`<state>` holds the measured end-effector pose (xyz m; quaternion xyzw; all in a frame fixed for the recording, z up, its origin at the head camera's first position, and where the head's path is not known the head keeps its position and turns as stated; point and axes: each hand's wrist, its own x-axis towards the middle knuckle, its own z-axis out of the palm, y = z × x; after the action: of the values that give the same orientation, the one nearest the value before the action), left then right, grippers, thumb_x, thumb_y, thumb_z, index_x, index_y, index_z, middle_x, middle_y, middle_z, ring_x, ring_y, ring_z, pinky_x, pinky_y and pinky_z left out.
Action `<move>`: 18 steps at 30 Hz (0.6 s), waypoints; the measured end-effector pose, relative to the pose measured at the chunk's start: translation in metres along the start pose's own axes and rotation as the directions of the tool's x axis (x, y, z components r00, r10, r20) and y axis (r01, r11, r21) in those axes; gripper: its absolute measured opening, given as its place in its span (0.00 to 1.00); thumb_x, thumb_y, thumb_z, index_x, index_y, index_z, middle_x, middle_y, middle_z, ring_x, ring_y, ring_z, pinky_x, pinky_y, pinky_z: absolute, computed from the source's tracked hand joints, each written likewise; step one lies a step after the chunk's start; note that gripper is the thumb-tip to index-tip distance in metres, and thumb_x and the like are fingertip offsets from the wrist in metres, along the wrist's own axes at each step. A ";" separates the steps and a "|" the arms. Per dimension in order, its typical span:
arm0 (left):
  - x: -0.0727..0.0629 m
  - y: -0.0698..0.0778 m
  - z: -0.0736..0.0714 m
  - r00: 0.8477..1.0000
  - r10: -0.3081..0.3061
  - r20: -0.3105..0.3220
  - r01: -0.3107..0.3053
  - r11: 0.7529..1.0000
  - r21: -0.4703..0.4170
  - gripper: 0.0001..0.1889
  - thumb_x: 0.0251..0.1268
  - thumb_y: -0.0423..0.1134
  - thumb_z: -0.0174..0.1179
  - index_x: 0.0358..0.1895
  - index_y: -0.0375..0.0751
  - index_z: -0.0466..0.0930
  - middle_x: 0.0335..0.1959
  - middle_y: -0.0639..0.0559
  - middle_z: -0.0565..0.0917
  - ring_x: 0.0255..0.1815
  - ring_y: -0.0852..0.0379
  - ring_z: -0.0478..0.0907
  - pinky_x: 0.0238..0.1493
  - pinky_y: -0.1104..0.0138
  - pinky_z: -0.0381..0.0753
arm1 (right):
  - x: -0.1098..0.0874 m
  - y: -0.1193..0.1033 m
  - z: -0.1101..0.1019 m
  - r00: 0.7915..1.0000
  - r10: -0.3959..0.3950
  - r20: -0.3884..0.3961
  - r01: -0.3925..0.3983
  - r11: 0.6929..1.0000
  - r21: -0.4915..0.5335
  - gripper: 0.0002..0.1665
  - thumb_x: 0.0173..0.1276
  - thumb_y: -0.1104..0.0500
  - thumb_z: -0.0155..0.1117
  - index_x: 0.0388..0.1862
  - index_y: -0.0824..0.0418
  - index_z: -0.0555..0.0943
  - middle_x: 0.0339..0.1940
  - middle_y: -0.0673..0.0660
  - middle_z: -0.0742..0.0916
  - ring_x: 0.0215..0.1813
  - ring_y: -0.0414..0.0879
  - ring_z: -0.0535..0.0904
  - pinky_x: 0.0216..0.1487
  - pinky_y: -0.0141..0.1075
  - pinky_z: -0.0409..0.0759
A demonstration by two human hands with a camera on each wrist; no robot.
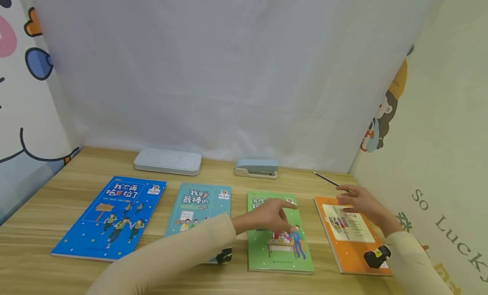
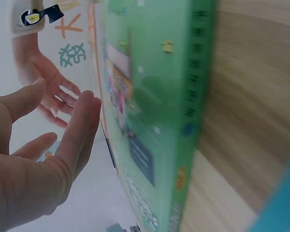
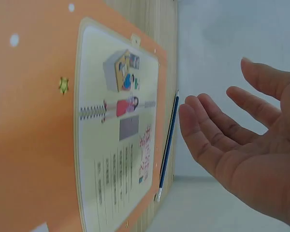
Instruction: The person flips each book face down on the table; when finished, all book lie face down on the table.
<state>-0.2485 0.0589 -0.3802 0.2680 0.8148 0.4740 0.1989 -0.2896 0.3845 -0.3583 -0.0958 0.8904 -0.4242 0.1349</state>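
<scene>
Well, the left hand [image 1: 267, 216] hangs above the green book [image 1: 280, 246] and the right hand [image 1: 364, 204] above the far end of the orange book [image 1: 348, 250], apart from each other, fingers loose, gripping nothing. From where I stand, the pencil [image 1: 325, 178] by that book's far edge looks the likeliest trouble; a careless sweep there could set it rolling along the bench [image 1: 213, 282]. A dipping left sleeve [image 1: 190, 246] might drag the teal book [image 1: 198, 207] askew.

Green book [image 1: 280, 246] and orange book [image 1: 352, 235], closed, covers up, flat and apart on the table [image 1: 23, 261]
</scene>
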 end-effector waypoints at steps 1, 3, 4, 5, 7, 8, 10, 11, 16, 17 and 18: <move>-0.004 -0.003 -0.002 1.000 0.013 0.000 -0.013 1.000 0.015 0.33 0.60 0.36 0.71 0.70 0.43 0.72 0.30 0.49 0.87 0.28 0.47 0.88 0.30 0.64 0.86 | 0.003 -0.001 0.003 1.000 -0.013 0.007 0.013 1.000 0.009 0.37 0.78 0.55 0.55 0.74 0.77 0.57 0.67 0.83 0.71 0.63 0.69 0.77 0.58 0.51 0.83; -0.010 -0.009 -0.007 0.999 0.043 0.007 -0.043 0.998 0.039 0.33 0.60 0.37 0.71 0.70 0.41 0.72 0.33 0.48 0.87 0.28 0.47 0.88 0.31 0.65 0.86 | 0.008 -0.004 0.010 1.000 -0.028 0.012 0.027 0.999 0.026 0.37 0.78 0.55 0.56 0.75 0.76 0.57 0.67 0.83 0.71 0.64 0.70 0.77 0.58 0.51 0.83; -0.013 -0.013 -0.009 0.998 0.058 0.006 -0.059 0.996 0.064 0.33 0.60 0.39 0.72 0.70 0.41 0.73 0.34 0.48 0.88 0.28 0.49 0.88 0.33 0.67 0.85 | 0.011 -0.006 0.013 0.999 -0.036 0.016 0.036 0.999 0.032 0.37 0.78 0.55 0.56 0.75 0.76 0.58 0.67 0.83 0.71 0.64 0.70 0.77 0.58 0.51 0.83; -0.015 -0.015 -0.011 0.997 0.073 0.006 -0.073 0.993 0.088 0.33 0.60 0.40 0.72 0.69 0.41 0.73 0.37 0.47 0.88 0.30 0.50 0.88 0.35 0.68 0.85 | 0.013 -0.007 0.017 0.999 -0.043 0.021 0.042 0.998 0.038 0.37 0.78 0.55 0.56 0.75 0.76 0.58 0.67 0.82 0.71 0.64 0.70 0.76 0.58 0.51 0.83; -0.021 -0.019 -0.014 0.995 0.098 0.005 -0.098 0.988 0.123 0.33 0.60 0.41 0.72 0.69 0.41 0.73 0.43 0.44 0.88 0.37 0.51 0.89 0.40 0.69 0.85 | 0.019 -0.010 0.023 0.998 -0.051 0.032 0.049 0.997 0.059 0.37 0.78 0.56 0.57 0.75 0.76 0.58 0.68 0.82 0.71 0.65 0.70 0.76 0.59 0.52 0.82; -0.023 -0.021 -0.015 0.994 0.111 0.003 -0.111 0.982 0.152 0.34 0.59 0.42 0.72 0.69 0.41 0.73 0.47 0.42 0.87 0.41 0.50 0.89 0.43 0.69 0.85 | 0.021 -0.012 0.026 0.998 -0.056 0.040 0.053 0.996 0.067 0.37 0.77 0.56 0.57 0.75 0.76 0.58 0.68 0.82 0.71 0.65 0.71 0.76 0.60 0.53 0.81; -0.029 -0.025 -0.017 0.990 0.138 -0.001 -0.134 0.962 0.238 0.34 0.59 0.44 0.73 0.69 0.41 0.74 0.56 0.42 0.85 0.53 0.50 0.85 0.53 0.66 0.83 | 0.026 -0.015 0.032 0.996 -0.064 0.057 0.059 0.995 0.083 0.37 0.78 0.57 0.56 0.75 0.76 0.57 0.68 0.82 0.71 0.65 0.71 0.75 0.61 0.54 0.80; -0.032 -0.025 -0.018 0.989 0.148 0.001 -0.142 0.953 0.269 0.34 0.59 0.44 0.73 0.69 0.41 0.74 0.61 0.42 0.82 0.59 0.48 0.82 0.58 0.63 0.82 | 0.028 -0.017 0.035 0.996 -0.063 0.063 0.058 0.994 0.088 0.37 0.78 0.57 0.56 0.75 0.76 0.57 0.67 0.82 0.72 0.66 0.71 0.75 0.62 0.54 0.80; -0.044 -0.031 -0.020 0.986 0.169 0.013 -0.156 0.872 0.464 0.34 0.57 0.49 0.74 0.68 0.46 0.75 0.73 0.43 0.70 0.75 0.44 0.65 0.73 0.50 0.69 | 0.038 -0.023 0.050 0.996 -0.060 0.070 0.052 0.992 0.113 0.36 0.77 0.58 0.57 0.75 0.75 0.58 0.66 0.80 0.73 0.66 0.69 0.75 0.62 0.55 0.79; -0.046 -0.032 -0.020 0.986 0.163 0.022 -0.153 0.861 0.485 0.34 0.57 0.49 0.74 0.68 0.48 0.76 0.75 0.43 0.68 0.76 0.43 0.64 0.73 0.50 0.68 | 0.040 -0.024 0.053 0.995 -0.066 0.072 0.057 0.992 0.115 0.36 0.77 0.58 0.57 0.75 0.75 0.58 0.66 0.80 0.73 0.65 0.68 0.76 0.62 0.55 0.79; -0.047 -0.033 -0.020 0.987 0.159 0.035 -0.154 0.848 0.507 0.34 0.57 0.50 0.73 0.68 0.49 0.76 0.76 0.42 0.67 0.77 0.43 0.63 0.74 0.50 0.67 | 0.043 -0.025 0.057 0.995 -0.063 0.073 0.054 0.991 0.122 0.36 0.77 0.59 0.57 0.75 0.75 0.59 0.66 0.80 0.73 0.65 0.68 0.76 0.62 0.55 0.79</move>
<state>-0.2317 0.0025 -0.3968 0.3744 0.8870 0.2586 0.0788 -0.3103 0.3150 -0.3797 -0.1296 0.8542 -0.4767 0.1621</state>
